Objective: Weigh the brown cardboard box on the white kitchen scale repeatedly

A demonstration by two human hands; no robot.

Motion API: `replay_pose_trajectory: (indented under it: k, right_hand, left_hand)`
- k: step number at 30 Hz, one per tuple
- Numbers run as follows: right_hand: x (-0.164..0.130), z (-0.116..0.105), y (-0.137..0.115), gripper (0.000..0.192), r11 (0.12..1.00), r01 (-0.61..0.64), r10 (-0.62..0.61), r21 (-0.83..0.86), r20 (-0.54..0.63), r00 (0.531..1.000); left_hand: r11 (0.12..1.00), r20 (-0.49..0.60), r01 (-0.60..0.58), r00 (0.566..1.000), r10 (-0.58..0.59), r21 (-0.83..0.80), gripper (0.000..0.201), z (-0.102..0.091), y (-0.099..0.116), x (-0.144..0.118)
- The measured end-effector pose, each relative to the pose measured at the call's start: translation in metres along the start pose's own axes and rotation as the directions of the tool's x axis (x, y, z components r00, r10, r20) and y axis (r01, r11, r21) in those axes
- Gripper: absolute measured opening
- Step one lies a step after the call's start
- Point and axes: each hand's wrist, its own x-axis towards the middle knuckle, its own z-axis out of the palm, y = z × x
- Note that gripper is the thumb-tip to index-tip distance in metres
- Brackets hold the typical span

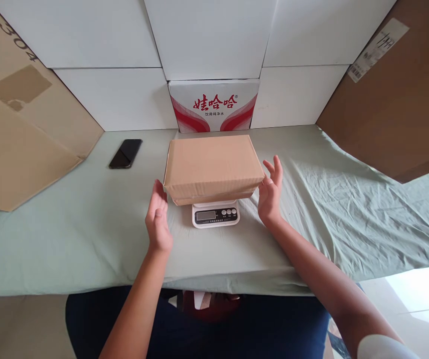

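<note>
A closed brown cardboard box (214,162) rests on a small white digital kitchen scale (215,222), covering its platform. The scale's display and buttons show in front of the box; I cannot make out any digits. My left hand (158,219) is beside the box's left front corner, fingers stretched out and palm turned toward it. At the right front corner is my right hand (270,192), its fingers spread, near or lightly touching the cardboard. Neither hand wraps around the box.
A black smartphone (125,153) lies on the green cloth (124,239) at the left. Behind the box stands a white and red carton (214,105) against white panels (214,35). Large cardboard sheets (23,124) flank the left, with another brown cardboard panel (404,99) on the right.
</note>
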Motion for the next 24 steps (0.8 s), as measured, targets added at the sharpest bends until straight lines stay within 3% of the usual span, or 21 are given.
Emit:
replay_pose_trajectory:
  k: [24]
  right_hand:
    - [-0.0022, 0.0038, 0.0064, 0.075, 0.997, -0.022, 0.018, 0.070, 0.054, 0.998]
  left_hand:
    - [1.000, 0.044, 0.016, 0.999, -0.015, -0.011, 0.074, 0.0028, -0.0019, -0.0023]
